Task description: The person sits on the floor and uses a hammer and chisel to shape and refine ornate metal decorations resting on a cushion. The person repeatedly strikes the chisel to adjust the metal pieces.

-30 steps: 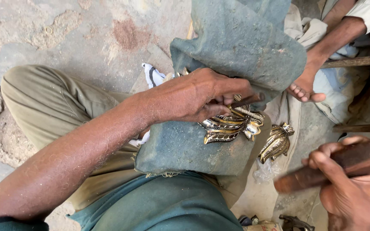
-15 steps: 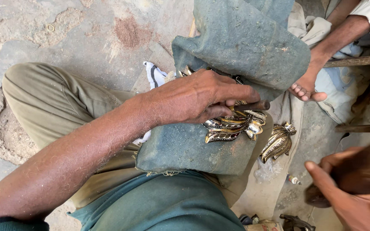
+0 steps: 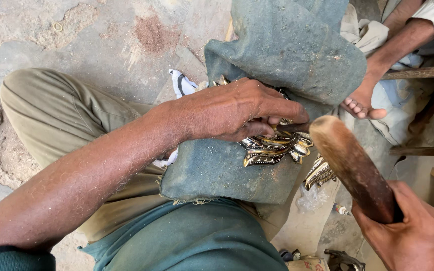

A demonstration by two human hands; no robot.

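My left hand presses down on a shiny brass leaf-shaped ornament and pinches a thin metal tool against it. The ornament lies on a grey-green cloth-covered block resting on my lap. My right hand grips a brown wooden mallet, whose rounded end hangs just right of the tool's tip. A second brass leaf piece lies beside the block, partly behind the mallet.
A thick grey-green cloth is heaped over the far end of the block. Another person's bare foot rests at the right near wooden bars. Cracked concrete floor lies to the left. Small metal items sit by my right wrist.
My right hand has swung the mallet up and left from the lower right corner, bringing its end close to the tool in my left hand. My left hand stayed on the ornament.
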